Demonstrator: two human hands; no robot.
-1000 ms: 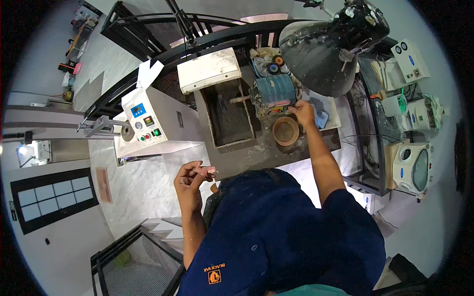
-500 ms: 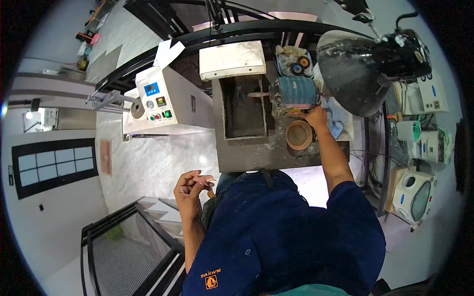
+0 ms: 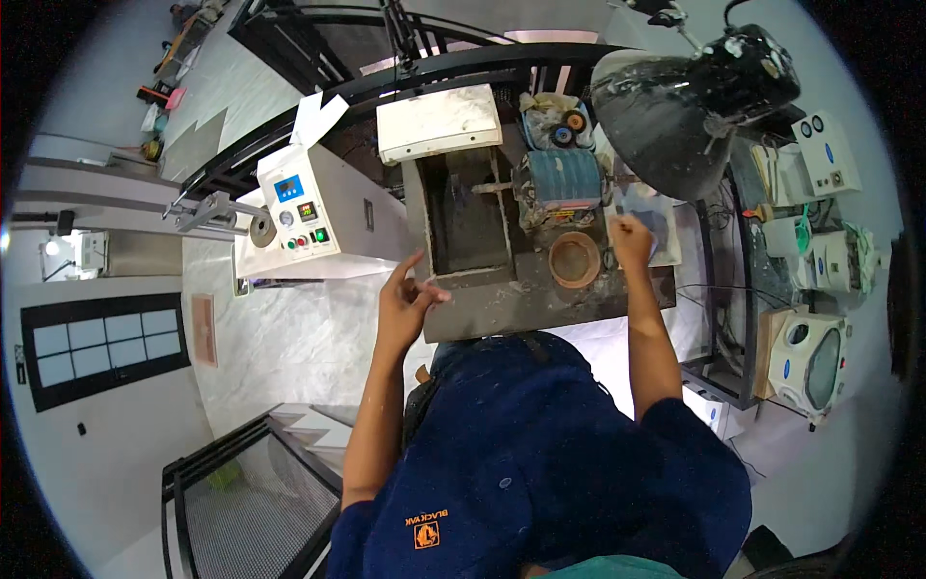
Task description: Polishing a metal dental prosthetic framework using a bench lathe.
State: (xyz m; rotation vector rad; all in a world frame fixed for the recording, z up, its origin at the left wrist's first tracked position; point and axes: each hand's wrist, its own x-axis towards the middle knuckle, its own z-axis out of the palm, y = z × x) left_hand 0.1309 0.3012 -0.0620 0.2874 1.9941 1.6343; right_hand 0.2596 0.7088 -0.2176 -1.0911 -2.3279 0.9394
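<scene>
My left hand [image 3: 410, 299] is at the front left corner of the dark workbench [image 3: 463, 309], index finger extended, the other fingers and thumb closed on a small pink piece [image 3: 437, 294]. My right hand [image 3: 631, 241] has its fingers curled beside the round clay-coloured bowl [image 3: 574, 277]; whether it holds anything I cannot tell. Behind the bowl stands a motorised machine with a blue ribbed housing [image 3: 564, 176], its spindle pointing left over an open rectangular basin [image 3: 449, 241]. A blue cloth [image 3: 656, 232] lies right of my right hand.
A white cabinet with controls [image 3: 299, 232] stands left. A large dark lamp [image 3: 656, 125] overhangs at upper right, before a black railing [image 3: 453, 68]. A tray of small wheels [image 3: 555, 121] is behind the machine; white devices [image 3: 805, 367] are at right, a mesh-panelled frame [image 3: 251, 502] lower left.
My left hand has risen toward the bench with the pink piece. My right hand has drawn back from the machine's front, fingers now curled. The view has shifted slightly.
</scene>
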